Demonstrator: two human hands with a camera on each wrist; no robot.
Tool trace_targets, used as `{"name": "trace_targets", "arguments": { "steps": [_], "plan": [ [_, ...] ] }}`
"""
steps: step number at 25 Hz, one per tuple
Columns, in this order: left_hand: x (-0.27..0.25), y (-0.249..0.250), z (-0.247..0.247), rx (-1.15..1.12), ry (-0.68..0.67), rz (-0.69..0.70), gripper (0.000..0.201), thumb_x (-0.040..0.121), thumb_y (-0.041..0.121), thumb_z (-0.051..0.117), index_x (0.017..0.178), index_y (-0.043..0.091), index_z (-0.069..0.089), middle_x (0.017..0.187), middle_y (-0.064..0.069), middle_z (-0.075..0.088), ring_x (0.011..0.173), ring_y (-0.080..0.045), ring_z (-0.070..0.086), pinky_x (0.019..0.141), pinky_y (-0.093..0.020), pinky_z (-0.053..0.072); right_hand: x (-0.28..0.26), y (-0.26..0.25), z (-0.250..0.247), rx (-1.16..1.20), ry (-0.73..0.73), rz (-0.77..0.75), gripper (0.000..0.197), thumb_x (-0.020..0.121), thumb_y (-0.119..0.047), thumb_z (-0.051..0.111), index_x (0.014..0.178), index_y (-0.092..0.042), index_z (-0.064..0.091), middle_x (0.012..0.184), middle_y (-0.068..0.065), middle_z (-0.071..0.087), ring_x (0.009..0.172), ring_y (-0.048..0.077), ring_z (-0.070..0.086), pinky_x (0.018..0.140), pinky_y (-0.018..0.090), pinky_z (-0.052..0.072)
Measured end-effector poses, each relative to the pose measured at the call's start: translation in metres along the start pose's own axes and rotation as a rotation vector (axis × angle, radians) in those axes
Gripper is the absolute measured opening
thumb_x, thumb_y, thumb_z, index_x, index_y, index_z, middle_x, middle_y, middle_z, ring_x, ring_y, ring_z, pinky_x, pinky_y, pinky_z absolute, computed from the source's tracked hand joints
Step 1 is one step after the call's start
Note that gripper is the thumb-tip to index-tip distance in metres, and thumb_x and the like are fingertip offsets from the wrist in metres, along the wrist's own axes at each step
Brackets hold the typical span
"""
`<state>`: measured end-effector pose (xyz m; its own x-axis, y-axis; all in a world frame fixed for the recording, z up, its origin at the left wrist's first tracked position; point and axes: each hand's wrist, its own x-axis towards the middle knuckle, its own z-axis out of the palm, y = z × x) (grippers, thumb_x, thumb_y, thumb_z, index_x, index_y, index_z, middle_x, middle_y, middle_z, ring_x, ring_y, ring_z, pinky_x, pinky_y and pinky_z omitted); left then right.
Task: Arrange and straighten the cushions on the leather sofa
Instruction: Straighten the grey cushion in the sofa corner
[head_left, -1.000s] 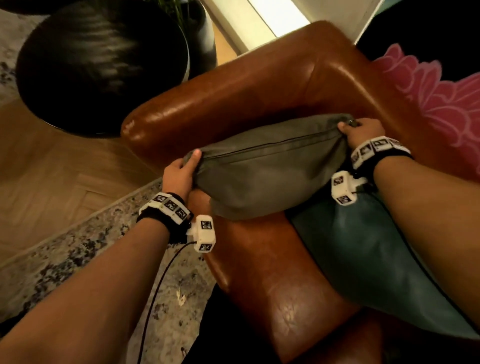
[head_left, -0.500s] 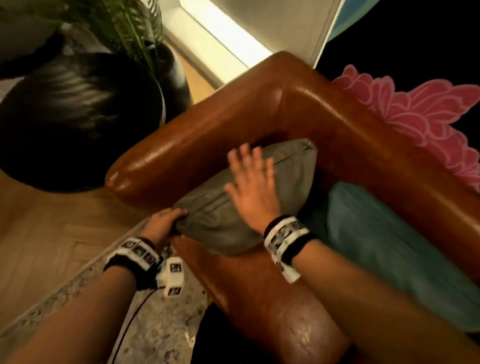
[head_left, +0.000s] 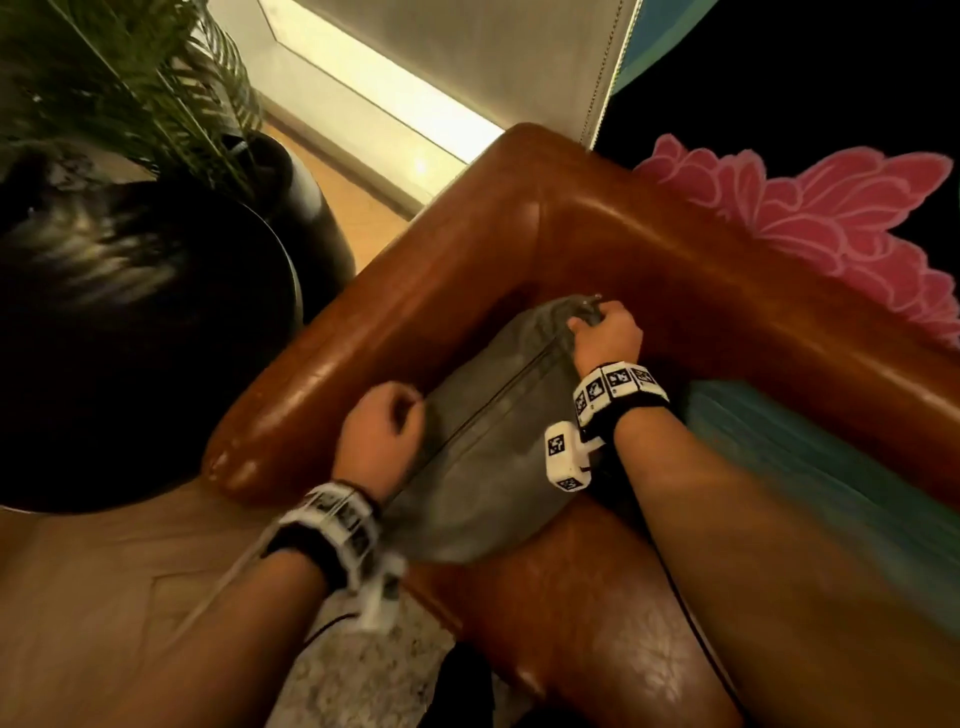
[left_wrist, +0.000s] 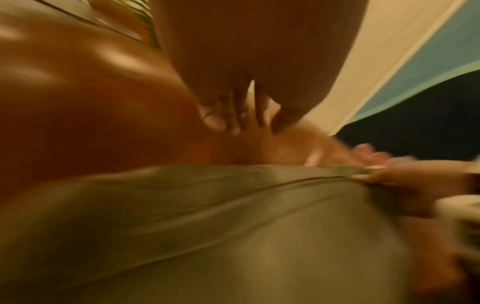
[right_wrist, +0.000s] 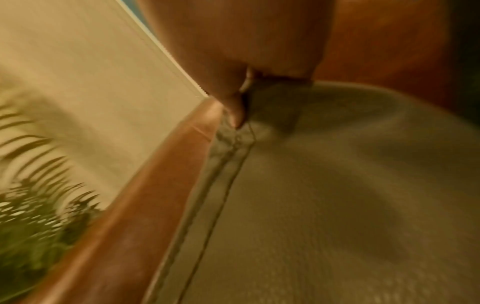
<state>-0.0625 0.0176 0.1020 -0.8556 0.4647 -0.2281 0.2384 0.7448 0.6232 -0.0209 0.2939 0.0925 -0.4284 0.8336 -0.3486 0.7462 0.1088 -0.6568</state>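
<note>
Head view: grey cushion (head_left: 498, 431) wedged in corner of leather sofa (head_left: 649, 260), teal cushion (head_left: 810, 467) beside it. Right hand (head_left: 605, 332) gripping far corner; left hand (head_left: 379, 431) curled at near edge.

Left wrist: blurry, fingers (left_wrist: 221, 115) bent above fabric, grabbing nothing.

Right wrist: thumb (right_wrist: 235, 111) pinching seam.

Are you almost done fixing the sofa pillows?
Partly. The grey cushion already sits in the sofa corner against the arm. The right hand grips its far corner; the left hand is curled at its near end. The teal cushion beside it lies flat, untouched.
</note>
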Motion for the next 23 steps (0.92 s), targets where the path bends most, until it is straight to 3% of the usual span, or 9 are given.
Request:
{"name": "trace_targets", "arguments": {
  "steps": [2, 4, 6, 8, 10, 13, 15, 18, 23],
  "plan": [
    [0.033, 0.067, 0.018, -0.135, -0.12, -0.017, 0.054, 0.087, 0.067, 0.05, 0.09, 0.016, 0.067, 0.087, -0.003, 0.072, 0.086, -0.023, 0.068, 0.083, -0.036, 0.054, -0.016, -0.02, 0.009, -0.019, -0.014, -0.108, 0.029, 0.086, -0.034, 0.07, 0.11, -0.018, 0.068, 0.106, 0.007, 0.073, 0.102, 0.028, 0.067, 0.088, 0.036, 0.053],
    [0.058, 0.103, 0.024, -0.269, -0.184, -0.211, 0.075, 0.072, 0.087, 0.045, 0.086, 0.016, 0.065, 0.08, -0.004, 0.071, 0.076, -0.025, 0.07, 0.071, -0.042, 0.06, -0.031, -0.033, 0.007, 0.197, -0.25, -0.136, 0.037, 0.089, -0.05, 0.062, 0.105, -0.018, 0.072, 0.088, 0.001, 0.072, 0.084, 0.021, 0.067, 0.078, 0.036, 0.054],
    [0.065, 0.1, 0.021, -0.294, -0.142, -0.24, 0.067, 0.074, 0.081, 0.051, 0.08, 0.016, 0.063, 0.071, -0.006, 0.071, 0.064, -0.026, 0.071, 0.057, -0.039, 0.061, -0.036, -0.038, -0.009, 0.438, -0.642, 0.071, 0.061, 0.093, -0.067, 0.039, 0.11, -0.018, 0.072, 0.081, -0.001, 0.072, 0.074, 0.015, 0.067, 0.068, 0.029, 0.052],
    [0.06, 0.087, 0.013, -0.216, -0.093, -0.127, 0.049, 0.085, 0.059, 0.054, 0.077, 0.011, 0.062, 0.067, -0.009, 0.07, 0.058, -0.028, 0.07, 0.054, -0.041, 0.06, -0.023, -0.025, -0.016, 0.518, -0.844, 0.194, 0.065, 0.097, -0.065, 0.03, 0.115, -0.016, 0.068, 0.095, 0.005, 0.076, 0.084, 0.017, 0.073, 0.069, 0.026, 0.057],
    [0.056, 0.07, 0.009, -0.238, 0.008, -0.086, 0.048, 0.092, 0.043, 0.054, 0.071, 0.0, 0.059, 0.061, -0.011, 0.064, 0.055, -0.026, 0.062, 0.056, -0.042, 0.054, 0.013, -0.001, -0.013, 0.509, -0.655, 0.259, 0.045, 0.103, -0.042, 0.041, 0.125, -0.009, 0.063, 0.122, 0.016, 0.069, 0.096, 0.025, 0.071, 0.074, 0.027, 0.056],
    [0.045, 0.057, 0.004, -0.346, 0.112, -0.088, 0.05, 0.098, 0.03, 0.055, 0.06, -0.002, 0.049, 0.056, -0.009, 0.044, 0.049, -0.011, 0.043, 0.052, -0.031, 0.036, 0.065, 0.039, 0.002, -0.084, -0.321, 0.269, 0.039, 0.103, -0.012, 0.042, 0.139, -0.002, 0.053, 0.146, 0.018, 0.051, 0.123, 0.03, 0.057, 0.093, 0.033, 0.049],
    [0.04, 0.048, 0.003, -0.359, 0.109, -0.087, 0.05, 0.098, 0.027, 0.056, 0.052, 0.011, 0.042, 0.049, -0.002, 0.039, 0.04, -0.008, 0.04, 0.042, -0.017, 0.027, 0.082, 0.064, 0.025, -0.468, -0.47, 0.218, 0.047, 0.107, -0.023, 0.038, 0.147, 0.0, 0.042, 0.153, 0.017, 0.042, 0.138, 0.033, 0.044, 0.109, 0.036, 0.038],
    [0.039, 0.04, 0.006, -0.369, 0.154, -0.099, 0.053, 0.097, 0.025, 0.058, 0.048, 0.016, 0.038, 0.045, 0.001, 0.034, 0.035, -0.008, 0.038, 0.039, -0.017, 0.024, 0.085, 0.068, 0.036, -0.478, -0.592, 0.246, 0.064, 0.098, -0.052, 0.049, 0.144, -0.008, 0.05, 0.146, 0.014, 0.051, 0.132, 0.034, 0.05, 0.105, 0.039, 0.042],
    [0.033, 0.033, 0.007, -0.391, 0.17, -0.106, 0.053, 0.097, 0.026, 0.059, 0.048, 0.014, 0.04, 0.044, 0.002, 0.033, 0.035, -0.009, 0.035, 0.038, -0.017, 0.022, 0.098, 0.07, 0.028, -0.625, -0.614, 0.128, 0.054, 0.087, -0.05, 0.066, 0.123, -0.009, 0.068, 0.127, 0.01, 0.065, 0.115, 0.033, 0.062, 0.098, 0.041, 0.05]
  ]
}}
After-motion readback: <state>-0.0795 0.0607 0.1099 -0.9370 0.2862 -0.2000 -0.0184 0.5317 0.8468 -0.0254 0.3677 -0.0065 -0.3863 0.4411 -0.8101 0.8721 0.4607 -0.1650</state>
